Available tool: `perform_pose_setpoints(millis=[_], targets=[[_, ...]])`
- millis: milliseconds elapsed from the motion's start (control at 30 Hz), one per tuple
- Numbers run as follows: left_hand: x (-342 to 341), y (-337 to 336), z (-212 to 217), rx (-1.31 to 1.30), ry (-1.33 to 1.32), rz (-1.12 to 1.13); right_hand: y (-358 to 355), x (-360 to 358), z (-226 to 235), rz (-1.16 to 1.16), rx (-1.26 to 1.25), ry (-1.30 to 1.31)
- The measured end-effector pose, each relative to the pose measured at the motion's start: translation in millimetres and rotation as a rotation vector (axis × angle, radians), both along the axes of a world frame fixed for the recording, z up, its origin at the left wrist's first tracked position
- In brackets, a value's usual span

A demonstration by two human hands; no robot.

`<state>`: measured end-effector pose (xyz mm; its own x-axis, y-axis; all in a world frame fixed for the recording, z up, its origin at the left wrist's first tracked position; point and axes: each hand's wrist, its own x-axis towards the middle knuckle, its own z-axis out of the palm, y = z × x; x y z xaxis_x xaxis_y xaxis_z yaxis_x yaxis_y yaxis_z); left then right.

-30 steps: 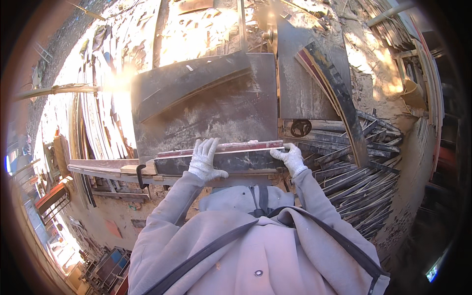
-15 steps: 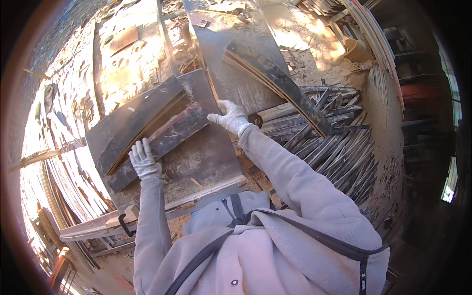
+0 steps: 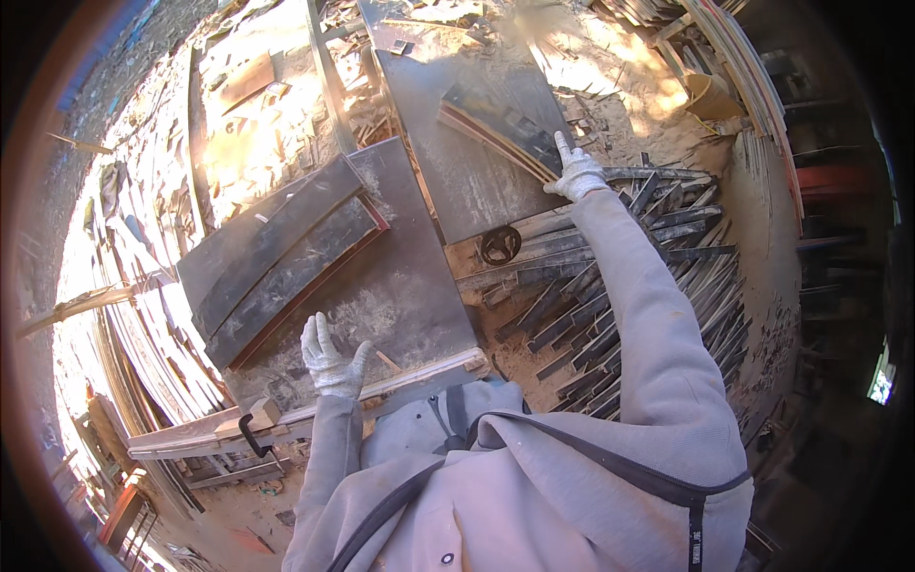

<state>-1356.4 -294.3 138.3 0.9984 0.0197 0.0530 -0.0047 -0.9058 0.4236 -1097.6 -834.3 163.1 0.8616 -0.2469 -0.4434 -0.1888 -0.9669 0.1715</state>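
Our right hand point(image 3: 577, 174), fingers loosely spread and gripping nothing, touches the curved dark boards point(image 3: 500, 119) stacked at one o'clock, their long axis running ten-to-four, while our left hand point(image 3: 331, 358), splayed and empty, rests on the metal table point(image 3: 400, 286) at seven o'clock.

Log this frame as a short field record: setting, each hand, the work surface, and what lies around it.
setting: outdoor wood workshop, sunlit, sawdust on the ground
left hand: white glove, fingers spread, flat on the grey metal table, near its front edge
right hand: white glove, arm stretched out, on the stack of curved dark boards on the far table
near left hand: long dark boards lying slantwise on the table
right of table: heap of narrow dark slats
table front: black handwheel
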Motion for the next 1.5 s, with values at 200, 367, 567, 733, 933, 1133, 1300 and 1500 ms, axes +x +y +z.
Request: perform_pose_setpoints(millis=[200, 367, 567, 733, 933, 1133, 1300, 1500], targets=[[15.8, -41.5, 20.6, -0.052, -0.146, -0.169, -5.7, -24.0, 33.8, 0.056, 0.191, -0.289], [44.5, -108.9, 87.7, 0.088, -0.427, -0.415, 93.2, -104.5, 85.4, 0.381, 0.562, 0.206], [46.4, -66.0, 4.8, 0.045, 0.113, -0.513, 170.0, -162.6, 2.0, 0.436, 0.894, 0.356], [0.7, 32.6, -44.0, 0.115, 0.285, -0.344, 86.2, -163.7, -26.8, 0.136, 0.656, -0.263], [-26.2, 110.9, -56.4, 0.158, 0.327, -0.267, -73.1, -110.0, -47.1, -0.186, -0.137, -0.136], [-57.1, 115.5, -72.1, 0.21, 0.146, -0.044, -89.8, -113.5, -57.3, -0.142, 0.094, -0.416], [-68.8, 113.5, -80.3, 0.337, 0.117, -0.031, -106.4, -211.3, -18.7, 0.156, 0.34, -0.62], [-52.0, 57.5, -20.0, 0.245, -0.264, 0.189, 7.7, -225.7, -15.8, 0.596, 0.588, -0.403]])
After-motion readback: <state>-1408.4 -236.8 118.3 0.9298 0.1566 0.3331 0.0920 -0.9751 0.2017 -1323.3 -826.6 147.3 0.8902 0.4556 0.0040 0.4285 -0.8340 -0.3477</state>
